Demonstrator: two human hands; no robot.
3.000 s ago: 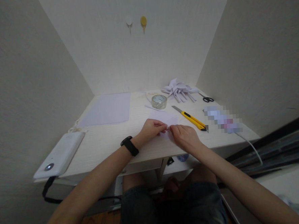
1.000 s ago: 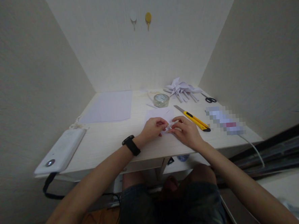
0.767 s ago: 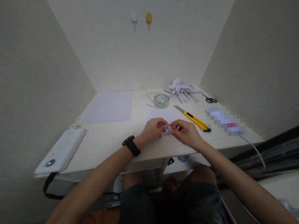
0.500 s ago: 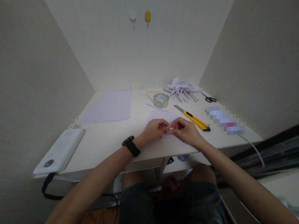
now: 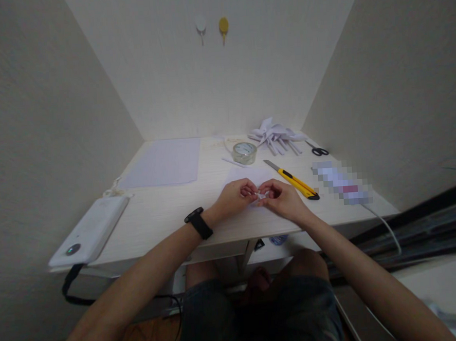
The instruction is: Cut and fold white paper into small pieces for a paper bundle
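A small, crinkled white paper piece (image 5: 261, 195), just right of centre over the bench (image 5: 157, 211), and both left hand (image 5: 234, 197) and right hand (image 5: 283, 199) have fingers pinched on it! Fingertips mask its ends; its long axis, can't tell. Beneath, a smooth, half-covered sheet (image 5: 247, 175); right, a slim yellow cutter (image 5: 296, 183); farther, glossy round tape (image 5: 244, 153).

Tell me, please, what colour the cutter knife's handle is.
The handle is yellow with black parts, clear in the head view.
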